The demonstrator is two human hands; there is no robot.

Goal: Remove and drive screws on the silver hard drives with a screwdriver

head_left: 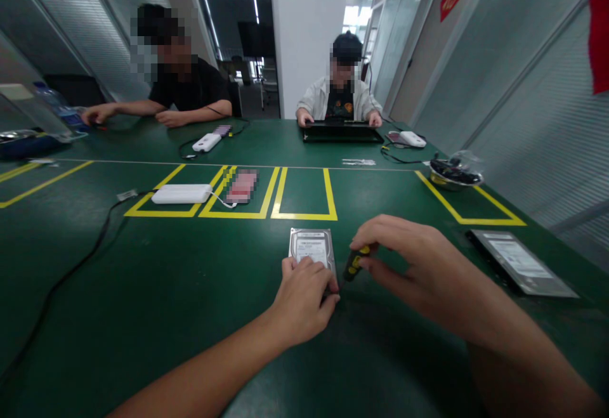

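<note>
A small silver hard drive (310, 244) with a white label lies on the green table in front of me. My left hand (307, 297) covers its near half, fingers curled over the top and thumb by the near right corner. In my right hand (404, 256), thumb and fingertips pinch the handle of a black and yellow screwdriver (356, 262). It leans over that same corner, its thin shaft pointing down beside my left fingertips. Whether the tip sits in a screw I cannot tell.
To the right lies a larger labelled drive (518, 258). Beyond it stands a metal bowl (454, 174) of small parts. A white power bank (181, 194) and cable are at left, near yellow tape outlines (304, 217). Two people sit across; one holds a black panel (342, 131).
</note>
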